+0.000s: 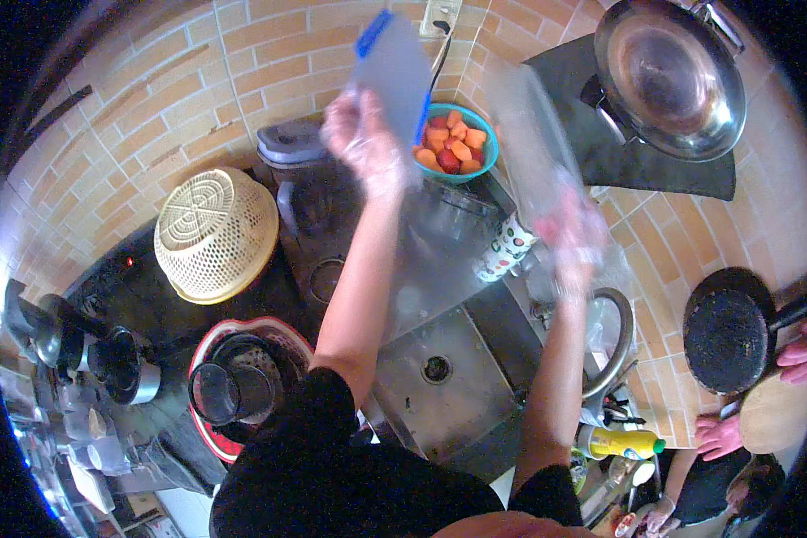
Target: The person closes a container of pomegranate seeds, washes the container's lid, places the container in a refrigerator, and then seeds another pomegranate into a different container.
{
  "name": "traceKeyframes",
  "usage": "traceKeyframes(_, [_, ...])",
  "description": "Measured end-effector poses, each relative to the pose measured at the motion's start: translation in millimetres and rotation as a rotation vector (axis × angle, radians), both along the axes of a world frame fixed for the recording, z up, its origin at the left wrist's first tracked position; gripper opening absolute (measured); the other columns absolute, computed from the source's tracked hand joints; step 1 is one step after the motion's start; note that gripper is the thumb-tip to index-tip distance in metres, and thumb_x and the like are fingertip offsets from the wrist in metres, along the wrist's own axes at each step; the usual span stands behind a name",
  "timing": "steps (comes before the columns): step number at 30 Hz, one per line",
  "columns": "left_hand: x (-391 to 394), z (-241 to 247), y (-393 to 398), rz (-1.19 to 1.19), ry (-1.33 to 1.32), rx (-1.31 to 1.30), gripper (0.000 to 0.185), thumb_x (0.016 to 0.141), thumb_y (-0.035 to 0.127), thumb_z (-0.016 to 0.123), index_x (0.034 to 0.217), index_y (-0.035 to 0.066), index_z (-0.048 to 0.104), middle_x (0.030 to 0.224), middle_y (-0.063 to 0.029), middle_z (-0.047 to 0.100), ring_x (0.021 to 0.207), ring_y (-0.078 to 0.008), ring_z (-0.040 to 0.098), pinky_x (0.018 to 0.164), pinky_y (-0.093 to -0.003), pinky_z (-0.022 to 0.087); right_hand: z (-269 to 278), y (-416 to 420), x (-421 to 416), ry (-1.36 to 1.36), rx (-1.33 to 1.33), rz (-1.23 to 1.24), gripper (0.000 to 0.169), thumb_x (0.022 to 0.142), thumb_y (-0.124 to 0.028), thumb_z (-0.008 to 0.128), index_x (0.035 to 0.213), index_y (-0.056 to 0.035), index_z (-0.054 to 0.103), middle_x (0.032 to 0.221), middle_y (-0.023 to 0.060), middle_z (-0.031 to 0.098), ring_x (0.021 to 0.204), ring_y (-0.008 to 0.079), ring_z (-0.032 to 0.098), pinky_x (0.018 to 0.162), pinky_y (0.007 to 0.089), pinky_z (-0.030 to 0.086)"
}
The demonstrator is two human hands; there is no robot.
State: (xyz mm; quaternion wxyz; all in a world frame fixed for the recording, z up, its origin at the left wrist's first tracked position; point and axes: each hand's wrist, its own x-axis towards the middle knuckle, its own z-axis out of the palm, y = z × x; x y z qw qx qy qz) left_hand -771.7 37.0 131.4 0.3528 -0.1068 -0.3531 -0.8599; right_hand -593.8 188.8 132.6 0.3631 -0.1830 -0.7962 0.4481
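My left hand [364, 138], in a clear plastic glove, grips a translucent panel with blue edges [398, 74], which looks like a container lid. It is raised above the counter at the back wall. To the right, my right hand [571, 225], gloved likewise, holds a clear plastic container [531, 131]; motion blur hides its exact shape. Between the two held things, farther back, stands a turquoise bowl [458, 177] of orange and red pieces. A patterned cup [506, 249] is just left of my right hand. Below my arms lies the steel sink [454, 410] with its drain.
A cream colander [222, 235] sits upside down at left. Near it is a red-rimmed basin [198, 376] holding dark bowls. A steel wok [672, 74] and a black frying pan [725, 336] hang at right. Another person's gloved hand [660, 514] shows at lower right, near a yellow bottle [622, 444].
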Motion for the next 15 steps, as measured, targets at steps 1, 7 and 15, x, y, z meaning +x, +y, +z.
traceKeyframes(1, [-2.1,-1.3,16.6,-0.018,-0.043,0.028,0.015,0.080,0.016,0.057,0.088,0.008,0.046,0.084,-0.0007,0.049,0.079,-0.0112,0.046,0.074,-0.0257,0.039,5.3,-17.3,39.9,-0.013,-0.036,-0.063,0.040,0.085,-0.040,0.040,0.090,-0.0044,0.058,0.061,0.0107,0.058,0.060,0.0134,0.057,0.058,0.0310,0.045])
traceKeyframes(7, [-60.1,-56.7,109.6,0.138,-0.349,-0.328,0.012,0.081,0.010,0.050,0.086,0.003,0.042,0.085,-0.0077,0.048,0.079,-0.0183,0.047,0.077,-0.0318,0.039,-94.9,-84.8,230.3,0.196,-0.903,-0.042,0.052,0.081,-0.042,0.045,0.111,0.0002,0.044,0.090,0.0140,0.058,0.050,0.0219,0.057,0.037,0.0282,0.049])
traceKeyframes(15, [6.0,-28.0,68.3,-0.229,-0.124,-0.538,0.029,0.078,0.019,0.051,0.100,0.003,0.040,0.096,-0.0141,0.045,0.095,-0.0275,0.044,0.087,-0.0397,0.035,-250.0,-173.6,434.7,-0.229,-0.619,-0.281,0.035,0.076,-0.029,0.055,0.097,-0.0013,0.049,0.077,0.0083,0.059,0.063,0.0204,0.057,0.055,0.0287,0.047])
